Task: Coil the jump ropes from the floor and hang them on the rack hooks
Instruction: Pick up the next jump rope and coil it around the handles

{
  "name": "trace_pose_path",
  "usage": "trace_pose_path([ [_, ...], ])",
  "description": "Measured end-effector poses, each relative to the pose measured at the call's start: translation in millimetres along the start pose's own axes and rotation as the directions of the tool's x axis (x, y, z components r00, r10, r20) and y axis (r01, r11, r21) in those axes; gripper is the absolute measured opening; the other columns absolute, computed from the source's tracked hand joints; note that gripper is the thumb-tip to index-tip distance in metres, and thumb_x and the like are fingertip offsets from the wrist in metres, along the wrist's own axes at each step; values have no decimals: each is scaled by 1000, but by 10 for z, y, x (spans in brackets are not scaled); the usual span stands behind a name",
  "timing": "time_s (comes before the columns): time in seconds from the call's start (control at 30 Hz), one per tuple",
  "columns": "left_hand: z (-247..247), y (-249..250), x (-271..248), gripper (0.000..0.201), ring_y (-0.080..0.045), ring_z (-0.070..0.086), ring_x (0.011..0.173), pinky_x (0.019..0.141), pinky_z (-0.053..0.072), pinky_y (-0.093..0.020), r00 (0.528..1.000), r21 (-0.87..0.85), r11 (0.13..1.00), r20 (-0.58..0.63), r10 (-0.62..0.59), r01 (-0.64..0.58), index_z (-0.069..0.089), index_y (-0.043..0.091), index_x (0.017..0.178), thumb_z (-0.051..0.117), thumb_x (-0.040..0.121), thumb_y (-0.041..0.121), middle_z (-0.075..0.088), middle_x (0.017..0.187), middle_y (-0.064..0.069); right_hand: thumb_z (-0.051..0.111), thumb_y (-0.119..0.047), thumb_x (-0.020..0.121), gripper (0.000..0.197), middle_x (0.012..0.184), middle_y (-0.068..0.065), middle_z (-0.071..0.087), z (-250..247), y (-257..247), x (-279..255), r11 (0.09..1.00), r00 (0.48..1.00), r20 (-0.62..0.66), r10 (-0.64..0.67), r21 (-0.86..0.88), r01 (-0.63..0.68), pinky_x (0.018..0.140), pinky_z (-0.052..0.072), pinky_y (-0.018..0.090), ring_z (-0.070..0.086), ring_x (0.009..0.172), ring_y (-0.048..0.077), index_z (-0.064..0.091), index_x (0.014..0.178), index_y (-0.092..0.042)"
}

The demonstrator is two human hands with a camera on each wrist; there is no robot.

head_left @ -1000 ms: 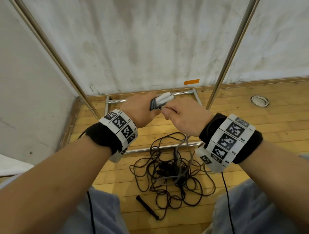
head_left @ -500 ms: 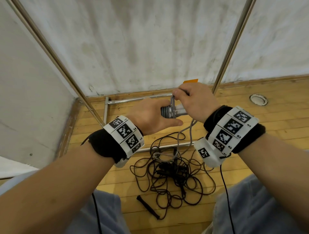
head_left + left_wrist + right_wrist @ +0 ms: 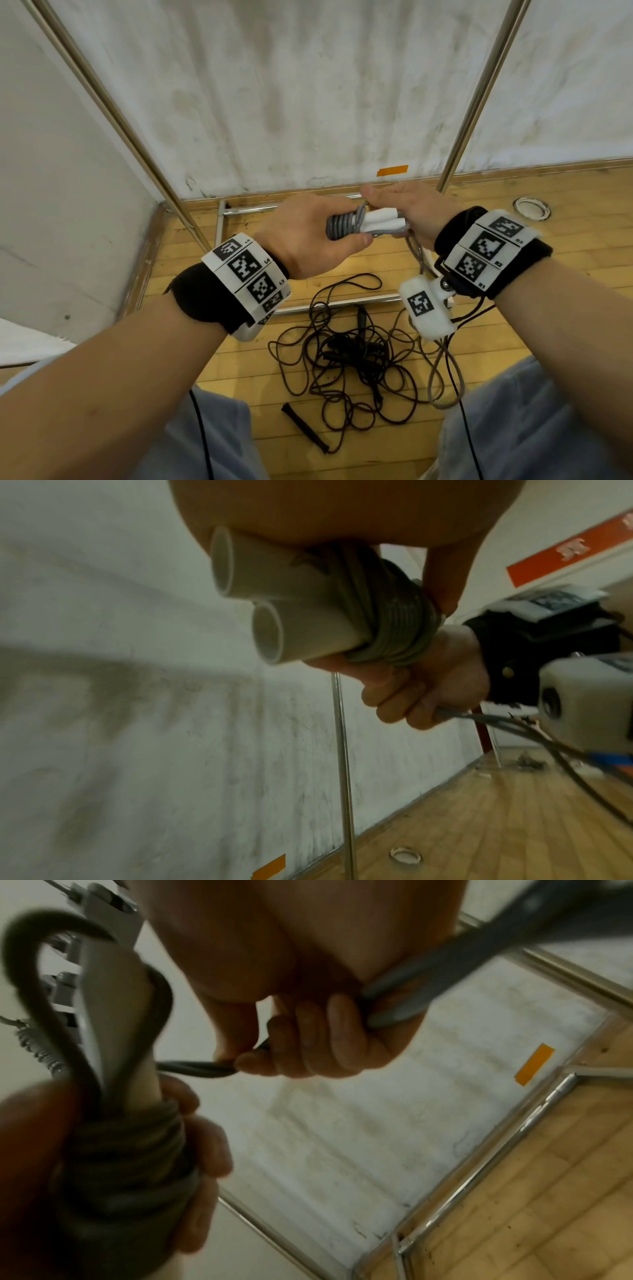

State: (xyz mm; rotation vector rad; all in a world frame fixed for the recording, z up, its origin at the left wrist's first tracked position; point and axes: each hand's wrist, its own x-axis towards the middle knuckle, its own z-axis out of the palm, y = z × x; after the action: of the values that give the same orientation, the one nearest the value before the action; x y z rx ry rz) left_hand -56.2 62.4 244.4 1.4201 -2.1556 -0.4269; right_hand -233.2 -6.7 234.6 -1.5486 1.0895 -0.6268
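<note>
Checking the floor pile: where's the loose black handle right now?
Head view, bottom centre: the black handle lies on the wood floor between the person's knees, at the near-left edge of the tangled dark ropes.

a wooden plank floor [image 3: 565, 274] runs up to the wall. directly on it lie a tangle of dark jump ropes [image 3: 356, 356], a loose black handle [image 3: 305, 428] on its near side, the metal rack base [image 3: 219, 236] by the floor's far left corner, and a round white ring [image 3: 531, 209] near the far right edge.
</note>
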Motion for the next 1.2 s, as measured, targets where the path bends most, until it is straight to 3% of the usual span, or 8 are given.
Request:
trace_pose_path([
  [0.1,-38,11,2,33,-15,63,62,61,54,-43,994,-160,983,-51,-96,87,66,21,96,55,81,49,66,68,2,46,-19,97,25,45,-10,46,121,33,10,993,999,26,36,108,-38,37,25,16,34,42,7,61,77,-16],
  [0.23,-80,0,36,22,-18,65,61,60,55,-45,972,-277,946,-112,-207,169,60,25,84,52,85,45,66,67,3,38,-28,99,34,48,-11,44,289,57,-4,993,1000,17,19,120,-21,38,25,18,30,41,7,48,67,-18],
  [0.4,-113,-61,105,22,-18,60,49,46,49,-32,929,-412,881,-177,-326,231,56,17,77,52,96,27,60,64,-2,40,-25,99,21,80,-12,55,475,98,-78,905,915,-165,-368,-292,311,62,38,21,49,68,5,55,112,-18],
  [0.57,-101,-18,105,23,-26,63,59,52,54,-43,947,-371,903,-144,-286,216,56,14,86,51,90,36,63,72,-7,44,-17,97,15,73,-17,52,505,113,-88,834,915,-131,-381,-475,280,60,34,20,47,66,1,58,94,-23],
  [0.7,-94,9,128,18,-19,64,58,51,50,-36,944,-332,918,-166,-284,218,53,19,93,52,92,37,64,75,-2,38,-16,100,20,69,0,58,536,55,-90,993,994,33,-107,59,105,71,49,34,59,68,19,56,93,-18],
  [0.8,-172,-10,149,5,-18,62,53,47,53,-37,923,-473,858,-203,-327,200,49,26,93,54,95,25,65,72,1,36,-19,101,24,59,-6,42,540,44,-70,958,996,69,-65,282,43,54,35,25,39,50,8,56,89,-13],
  [1.03,-231,-92,169,11,-15,61,51,43,51,-27,904,-550,803,-184,-386,231,54,23,106,56,95,24,62,79,-3,46,-25,97,23,62,-13,46,517,92,-63,936,936,-192,-296,-252,244,57,31,24,42,58,2,56,76,-24],
  [1.2,-202,-287,162,14,-7,62,57,54,51,-29,919,-185,954,-277,-282,237,53,25,104,55,93,34,61,70,10,42,-28,99,33,55,-10,41,470,71,-70,889,958,-112,-265,-414,197,53,29,26,39,54,6,57,72,-16],
])
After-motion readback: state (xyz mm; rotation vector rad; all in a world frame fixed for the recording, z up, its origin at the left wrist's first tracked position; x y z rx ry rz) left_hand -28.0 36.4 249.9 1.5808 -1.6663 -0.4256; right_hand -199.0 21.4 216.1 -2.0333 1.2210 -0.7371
